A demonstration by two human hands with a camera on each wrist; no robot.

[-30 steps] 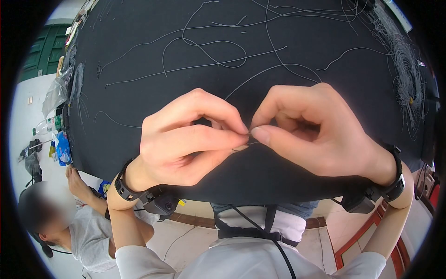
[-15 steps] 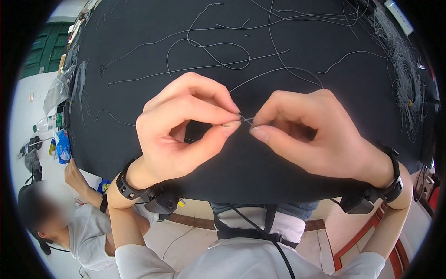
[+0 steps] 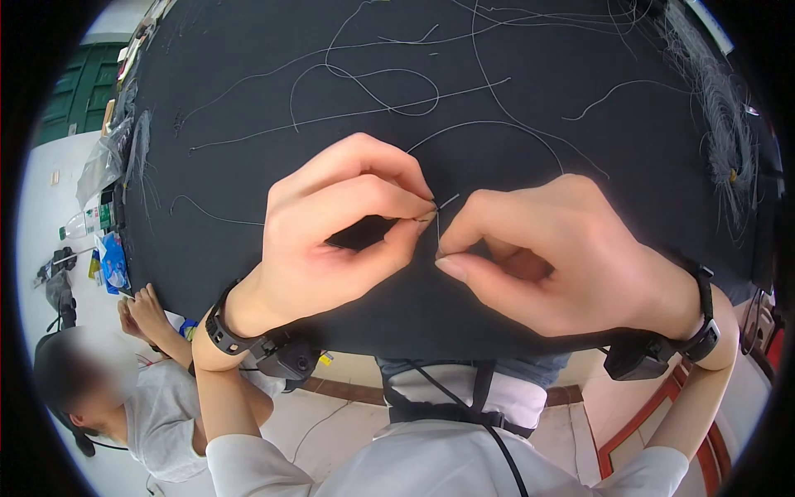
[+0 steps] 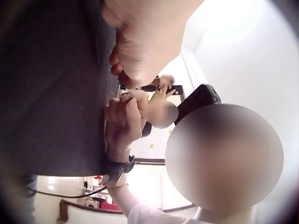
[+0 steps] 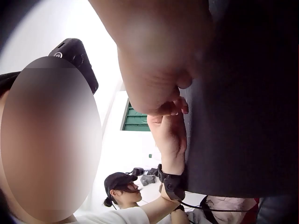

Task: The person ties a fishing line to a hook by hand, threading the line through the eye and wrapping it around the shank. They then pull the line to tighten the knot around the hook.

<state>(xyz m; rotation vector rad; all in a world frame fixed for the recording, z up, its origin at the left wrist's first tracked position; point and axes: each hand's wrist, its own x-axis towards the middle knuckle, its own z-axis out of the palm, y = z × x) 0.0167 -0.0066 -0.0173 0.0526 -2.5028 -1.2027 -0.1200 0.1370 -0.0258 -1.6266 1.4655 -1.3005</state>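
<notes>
In the head view my left hand (image 3: 344, 219) pinches a thin grey wire (image 3: 450, 200) between thumb and fingertips. A short end of it pokes out past the fingertips, up and to the right. From the same spot a second strand runs down to my right hand (image 3: 551, 257), whose thumb and index finger pinch it. The two hands are a small gap apart above the black tabletop (image 3: 248, 178). Both wrist views show the hands close together, but the wire there is too fine to make out.
Several loose wires (image 3: 389, 108) lie looped across the far part of the table. At the right edge sits a coiled bundle of wire (image 3: 729, 141). Another person (image 3: 166, 422) sits at the left, near a blue packet (image 3: 113, 261) and a plastic bottle (image 3: 79, 225).
The hands were fingertip to fingertip, then drew a little apart. My right hand has moved down, drawing one strand downward, and a short wire end now shows free at the left fingertips.
</notes>
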